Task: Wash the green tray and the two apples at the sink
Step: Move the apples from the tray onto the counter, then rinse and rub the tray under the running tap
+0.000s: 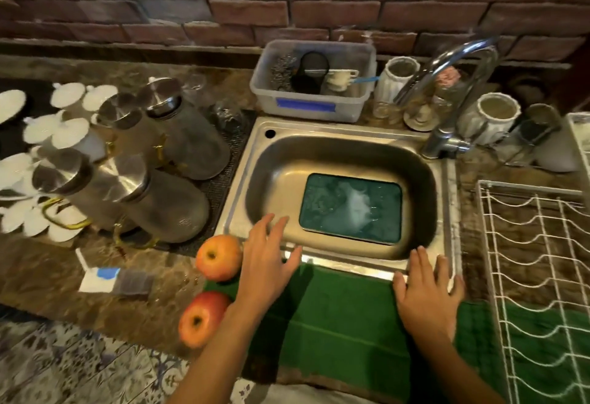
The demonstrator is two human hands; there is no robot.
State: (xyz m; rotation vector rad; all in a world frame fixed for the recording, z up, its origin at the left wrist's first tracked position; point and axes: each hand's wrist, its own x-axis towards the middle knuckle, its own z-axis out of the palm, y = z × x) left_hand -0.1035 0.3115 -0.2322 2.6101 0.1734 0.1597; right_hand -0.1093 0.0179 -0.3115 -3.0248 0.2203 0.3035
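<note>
The green tray [319, 209] lies flat in the steel sink [255, 161], with foamy water on it. Two red-orange apples rest on the counter left of the sink's front corner: one [217, 256] near the rim, the other [200, 319] closer to me at the counter edge. My left hand [266, 260] hovers over the sink's front left rim beside the nearer-rim apple, fingers spread, holding nothing. My right hand [426, 292] rests flat on the sink's front right rim and a green cloth [335, 314], empty too.
A curved tap [447, 84] stands at the sink's back right. A white wire rack [539, 276] fills the right. Several glass jugs with steel lids [166, 180] and white lids crowd the left. A plastic tub [313, 81] of scrubbers sits behind the sink.
</note>
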